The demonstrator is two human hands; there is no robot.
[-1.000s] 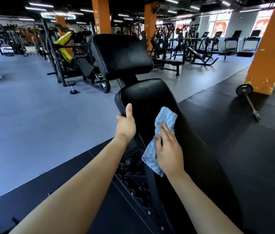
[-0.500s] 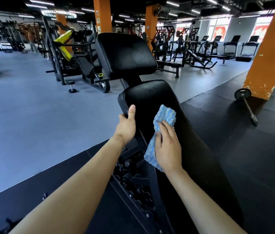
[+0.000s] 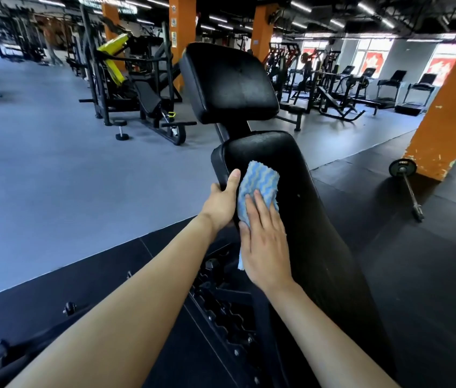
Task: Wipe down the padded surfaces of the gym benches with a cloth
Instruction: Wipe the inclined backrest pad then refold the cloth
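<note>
The cloth (image 3: 259, 182), a thin blue rag with wavy pale stripes and frayed edges, lies flat on the upper left part of the long pad (image 3: 308, 219) of the gym bench, just below its rounded top end and close to its left edge. The right hand (image 3: 264, 242) is spread on the cloth's lower half, fingers straight and together, palm pressing it to the vinyl, so the rag's free half sticks out ahead of the fingertips. The left hand (image 3: 221, 204) grips the pad's left edge just beside the cloth, thumb laid up along the face; its other fingers go round the side, out of sight. The pad's long axis runs from the person, low on the right, up and away toward the middle of the view, so the likely next stroke follows that line, and the right hand is the one placed to make it while the left steadies the pad. The pad is smooth, slightly glossy black upholstery with soft rounded corners. A squarer upper pad (image 3: 228, 82) of the same material stands tilted beyond it. Under the bench shows a notched black metal bracket (image 3: 221, 306). Further out, a barbell (image 3: 406, 186) lies on dark rubber floor (image 3: 431, 275) near a chipped orange pillar (image 3: 451, 107).
</note>
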